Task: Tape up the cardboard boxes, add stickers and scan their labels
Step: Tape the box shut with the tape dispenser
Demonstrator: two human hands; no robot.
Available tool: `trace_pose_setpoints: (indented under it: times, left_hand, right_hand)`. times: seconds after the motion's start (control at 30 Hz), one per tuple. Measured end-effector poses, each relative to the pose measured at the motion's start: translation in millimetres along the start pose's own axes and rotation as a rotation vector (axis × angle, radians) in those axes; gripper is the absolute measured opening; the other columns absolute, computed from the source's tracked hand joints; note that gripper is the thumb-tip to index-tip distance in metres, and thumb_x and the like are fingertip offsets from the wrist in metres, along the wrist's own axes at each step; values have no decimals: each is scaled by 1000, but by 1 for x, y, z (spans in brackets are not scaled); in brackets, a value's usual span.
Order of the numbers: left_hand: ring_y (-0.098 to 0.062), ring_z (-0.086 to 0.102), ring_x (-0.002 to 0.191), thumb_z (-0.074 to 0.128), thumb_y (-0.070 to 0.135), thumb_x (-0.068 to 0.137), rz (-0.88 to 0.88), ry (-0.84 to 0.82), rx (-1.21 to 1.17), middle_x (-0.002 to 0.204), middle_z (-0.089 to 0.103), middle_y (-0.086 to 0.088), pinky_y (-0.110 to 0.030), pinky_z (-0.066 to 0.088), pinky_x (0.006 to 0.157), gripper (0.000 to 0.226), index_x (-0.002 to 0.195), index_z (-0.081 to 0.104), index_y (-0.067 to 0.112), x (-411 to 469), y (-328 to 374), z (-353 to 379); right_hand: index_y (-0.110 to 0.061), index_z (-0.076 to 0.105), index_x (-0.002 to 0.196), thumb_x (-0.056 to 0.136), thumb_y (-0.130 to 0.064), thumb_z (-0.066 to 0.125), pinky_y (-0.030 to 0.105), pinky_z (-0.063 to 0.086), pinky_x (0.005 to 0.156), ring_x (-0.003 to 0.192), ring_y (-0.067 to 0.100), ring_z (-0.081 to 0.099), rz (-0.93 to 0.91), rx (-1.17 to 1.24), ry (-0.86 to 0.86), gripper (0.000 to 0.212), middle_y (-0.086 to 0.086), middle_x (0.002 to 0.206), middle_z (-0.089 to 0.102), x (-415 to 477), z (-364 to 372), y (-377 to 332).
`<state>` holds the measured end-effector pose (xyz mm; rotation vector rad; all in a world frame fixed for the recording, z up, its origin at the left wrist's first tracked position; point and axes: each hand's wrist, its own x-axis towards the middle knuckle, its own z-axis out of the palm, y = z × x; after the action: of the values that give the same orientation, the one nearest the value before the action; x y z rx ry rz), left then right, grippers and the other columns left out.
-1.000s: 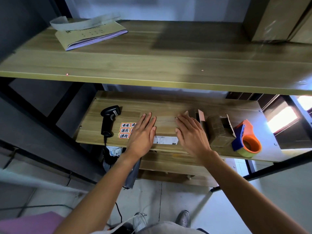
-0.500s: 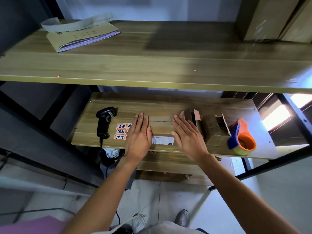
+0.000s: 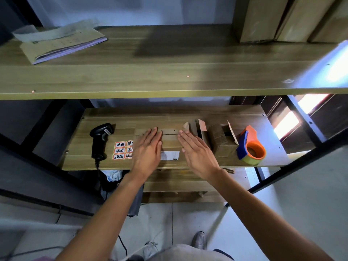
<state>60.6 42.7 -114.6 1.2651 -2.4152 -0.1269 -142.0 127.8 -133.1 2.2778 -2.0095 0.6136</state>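
Note:
A flat cardboard box (image 3: 169, 140) lies on the lower wooden shelf (image 3: 188, 113), a white label (image 3: 170, 155) on its near edge. My left hand (image 3: 147, 149) lies flat on its left half, fingers straight. My right hand (image 3: 196, 151) lies flat on its right half. A sheet of red-and-white stickers (image 3: 123, 150) sits just left of the box. Further left lies a black barcode scanner (image 3: 99, 138). An orange and blue tape dispenser (image 3: 251, 147) stands at the right.
Two open small cardboard boxes (image 3: 222, 140) stand between my right hand and the tape dispenser. The upper shelf (image 3: 169, 76) overhangs, holding a booklet (image 3: 60, 44) at left and tall cartons (image 3: 282, 17) at right. The scanner's cable hangs off the front edge.
Both hands stay flat on the box, the left hand shifted slightly toward the near edge. The camera view drifted a little.

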Motion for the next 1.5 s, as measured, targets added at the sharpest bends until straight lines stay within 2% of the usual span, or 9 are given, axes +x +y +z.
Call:
trace_pose_setpoints:
  times: [0.1,0.23,0.4,0.53,0.67,0.77,1.0,1.27,1.5]
  left_hand:
    - [-28,44,143,41,24,106,118,-69,-33,153,48,-9,-50,33,120,42,146,50,13,1,28,8]
    - [-23,31,151,35,27,108,60,-118,-70,160,38,-10,-41,17,126,48,154,38,9,4,62,13]
    - [-29,41,144,36,27,103,63,-83,-101,152,48,-16,-42,23,124,52,148,46,4,15,85,10]
    - [-25,32,150,34,29,107,69,-124,-47,159,39,-12,-43,18,126,52,156,35,10,22,88,11]
    - [-20,20,154,28,33,109,35,-176,-37,166,26,-6,-36,4,126,53,159,26,14,25,86,14]
    - [-17,16,155,24,33,110,49,-158,-54,166,23,-4,-33,1,125,53,160,24,15,22,85,19]
    - [-20,26,152,22,37,107,55,-112,-53,162,34,-7,-38,11,126,56,155,35,12,19,85,23]
    - [-18,30,150,40,35,108,1,-106,-144,160,38,-5,-35,12,125,49,153,40,15,19,83,21]
    - [-19,27,152,41,30,108,-12,-121,-236,162,34,-6,-35,12,126,45,150,45,13,20,83,15]
  right_hand:
    - [-13,33,156,104,-23,37,42,27,123,152,15,21,-1,-4,5,53,3,164,28,0,-4,-2]
    - [-10,36,154,102,-19,40,42,30,122,150,17,29,30,21,2,53,6,161,34,3,-12,-2]
    - [-11,56,141,94,-16,55,35,34,118,136,18,50,-3,21,86,47,6,146,55,3,-35,3]
    - [-12,69,112,95,-21,52,37,51,93,102,18,64,121,56,257,26,4,113,68,-14,-59,22]
    - [-11,66,93,93,-18,57,34,45,71,85,23,59,432,33,358,11,4,96,63,-39,-70,71]
    - [-10,63,91,92,-18,59,34,39,68,87,32,59,694,5,301,9,8,97,61,-56,-69,104]
    - [1,52,118,95,-32,55,45,41,93,112,41,53,1004,-11,-85,41,21,119,56,-67,-54,136]
    - [-4,54,117,100,-34,51,43,50,79,94,33,60,1013,7,-154,35,16,108,64,-56,-39,138]
    - [-3,52,102,99,-21,53,38,36,68,91,42,62,952,-26,-26,18,25,104,67,-65,-54,141]
